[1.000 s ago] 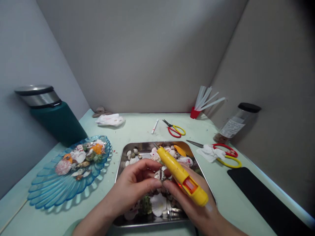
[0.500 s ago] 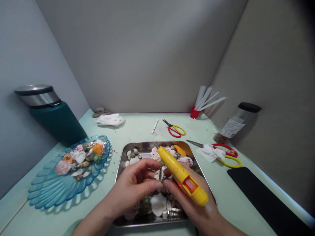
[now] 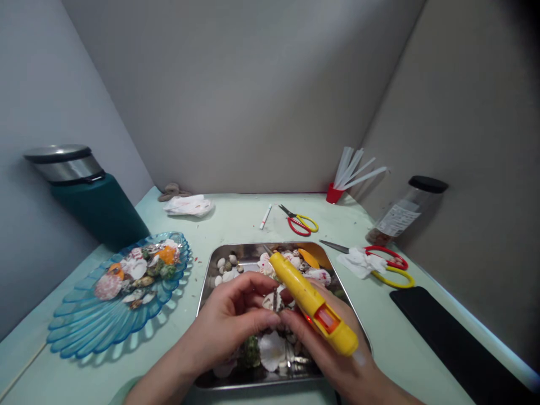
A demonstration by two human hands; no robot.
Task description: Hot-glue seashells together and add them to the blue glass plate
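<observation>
My left hand (image 3: 230, 315) pinches a small cluster of whitish and brown shells (image 3: 270, 302) between thumb and fingers. The yellow hot glue gun (image 3: 310, 298) rests in my right hand (image 3: 327, 360), its metal nozzle pointing up and away to the left. A clear glue stick end pokes out of its rear, and a small red light shows at its side. My right thumb also touches the shell cluster. Both hands are over a steel tray (image 3: 240, 248) of loose shells, including a white scallop shell (image 3: 272, 351) and a green clump (image 3: 250, 353). My right fingers are mostly hidden behind the glue gun.
At left, a blue shell-shaped dish (image 3: 84, 332) holds mixed shells beside a green bottle (image 3: 97, 208). Small scissors (image 3: 298, 220) and a white marker (image 3: 265, 217) lie behind the tray. Right are large scissors (image 3: 390, 273), tissue (image 3: 360, 262), a jar (image 3: 400, 214) and glue sticks (image 3: 346, 169).
The shell cluster has turned slightly between my fingers, and the glue gun has shifted very little. Both hands stay over the tray in nearly the same place.
</observation>
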